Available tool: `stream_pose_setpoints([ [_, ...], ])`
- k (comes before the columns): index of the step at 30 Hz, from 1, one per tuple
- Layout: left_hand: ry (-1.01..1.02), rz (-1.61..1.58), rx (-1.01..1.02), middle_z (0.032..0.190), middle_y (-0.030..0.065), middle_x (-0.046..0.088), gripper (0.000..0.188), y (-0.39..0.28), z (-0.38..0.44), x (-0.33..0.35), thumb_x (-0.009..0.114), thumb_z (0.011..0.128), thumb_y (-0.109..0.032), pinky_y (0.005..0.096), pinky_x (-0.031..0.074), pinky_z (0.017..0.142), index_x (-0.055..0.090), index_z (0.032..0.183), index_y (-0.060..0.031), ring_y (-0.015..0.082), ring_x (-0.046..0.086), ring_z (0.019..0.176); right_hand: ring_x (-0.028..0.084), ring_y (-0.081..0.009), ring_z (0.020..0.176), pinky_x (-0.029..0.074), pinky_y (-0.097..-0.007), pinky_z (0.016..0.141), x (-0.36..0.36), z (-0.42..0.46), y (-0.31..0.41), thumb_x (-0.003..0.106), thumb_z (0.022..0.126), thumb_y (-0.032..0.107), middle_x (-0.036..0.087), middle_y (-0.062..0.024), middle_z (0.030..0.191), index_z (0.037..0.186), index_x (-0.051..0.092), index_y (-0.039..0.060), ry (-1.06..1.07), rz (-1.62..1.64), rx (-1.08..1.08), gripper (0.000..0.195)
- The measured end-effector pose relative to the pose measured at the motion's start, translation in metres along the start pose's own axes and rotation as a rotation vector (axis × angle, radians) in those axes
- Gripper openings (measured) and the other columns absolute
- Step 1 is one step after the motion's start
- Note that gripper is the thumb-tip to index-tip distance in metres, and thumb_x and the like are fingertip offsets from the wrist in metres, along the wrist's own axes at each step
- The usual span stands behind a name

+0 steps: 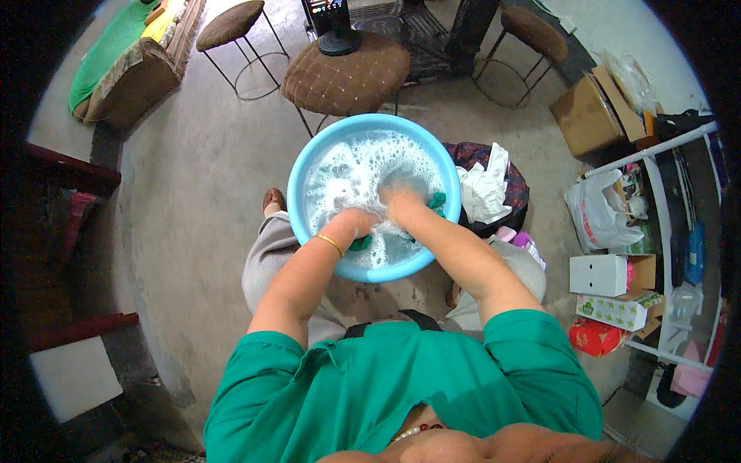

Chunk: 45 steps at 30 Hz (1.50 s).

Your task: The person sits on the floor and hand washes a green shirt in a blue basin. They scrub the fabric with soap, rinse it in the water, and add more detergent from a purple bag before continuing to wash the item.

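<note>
A light blue plastic basin point(297, 231) holds water covered with white suds. My left hand point(354, 221), below a gold bangle, is partly under the suds, beside a piece of green cloth point(361, 243). Close to it, my right hand point(400, 194) is sunk in the foamy water, its fingers blurred and hidden. More green cloth point(437, 201) shows near the basin's right side. Whether either hand grips the cloth cannot be made out. White garments point(486, 188) lie on a dark patterned fabric heap point(519, 202) just right of the basin.
A brown quilted stool point(347, 75) bearing a screen device on a stand point(338, 41) is beyond the basin. Further stools point(230, 26) point(534, 36) stand behind. At right are a cardboard box point(587, 116) and a white shelf rack point(660, 191) with bags and boxes.
</note>
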<state>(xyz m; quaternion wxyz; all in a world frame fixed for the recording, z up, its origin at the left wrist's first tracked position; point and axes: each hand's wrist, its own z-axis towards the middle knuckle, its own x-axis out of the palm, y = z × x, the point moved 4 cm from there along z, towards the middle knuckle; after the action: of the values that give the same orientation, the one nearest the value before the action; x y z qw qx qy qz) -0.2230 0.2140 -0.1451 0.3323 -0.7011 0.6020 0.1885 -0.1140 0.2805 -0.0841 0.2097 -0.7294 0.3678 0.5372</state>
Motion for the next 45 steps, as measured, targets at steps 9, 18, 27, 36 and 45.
stream_pose_setpoints([
  [9,-0.199,0.167,-0.058,0.126,0.0109,0.054,0.042,0.027,0.023,0.003,0.051,0.081,-0.032,0.0375,0.039,0.098,0.057,0.119,-0.0153,0.0266,0.051,0.115,0.056,-0.0254,0.108,0.045,-0.0426,0.09,-0.007,0.01,0.002,0.06,0.077,0.033,0.059,-0.01,0.118,0.115,0.062,0.0155,0.192,-0.094,-0.009,0.041],
  [18,-0.471,-0.364,-0.254,0.102,0.0231,0.063,0.036,0.022,0.003,-0.04,0.06,0.072,-0.028,0.0404,0.049,0.083,0.067,0.096,-0.0013,0.0374,0.061,0.097,0.049,-0.0318,0.118,0.037,-0.0408,0.099,0.038,0.049,-0.02,0.05,0.079,0.027,0.048,-0.0093,0.132,0.122,0.056,0.012,0.304,0.19,0.022,0.046],
  [27,-0.809,-1.303,-0.024,0.116,0.0242,0.053,0.074,0.005,-0.057,-0.037,0.065,0.075,-0.035,0.0361,0.039,0.094,0.032,0.129,0.0038,0.0332,0.052,0.109,0.055,-0.0327,0.105,0.044,-0.0386,0.085,-0.032,0.016,-0.026,0.068,0.062,0.016,0.055,-0.0223,0.115,0.123,0.047,0.0028,-0.045,0.89,-0.024,0.065],
  [36,-0.947,-0.824,-0.027,0.107,0.0323,0.051,0.055,0.011,-0.106,-0.046,0.04,0.092,-0.046,0.0472,0.037,0.089,0.054,0.099,0.0068,0.0476,0.046,0.103,0.059,-0.0314,0.081,0.046,-0.039,0.073,-0.068,-0.029,-0.032,0.063,0.062,0.022,0.061,-0.0158,0.091,0.099,0.058,0.0089,-0.161,0.815,-0.383,0.039],
  [45,-0.781,-0.14,-0.291,0.14,0.0242,0.031,0.062,-0.027,-0.133,-0.059,0.052,0.082,-0.04,0.059,0.032,0.096,0.037,0.134,-0.011,0.0416,0.03,0.128,0.034,-0.0385,0.114,0.025,-0.0689,0.089,-0.033,-0.078,0.007,0.059,0.079,0.041,0.039,-0.016,0.115,0.079,0.058,0.0105,0.011,0.351,-0.404,0.03],
])
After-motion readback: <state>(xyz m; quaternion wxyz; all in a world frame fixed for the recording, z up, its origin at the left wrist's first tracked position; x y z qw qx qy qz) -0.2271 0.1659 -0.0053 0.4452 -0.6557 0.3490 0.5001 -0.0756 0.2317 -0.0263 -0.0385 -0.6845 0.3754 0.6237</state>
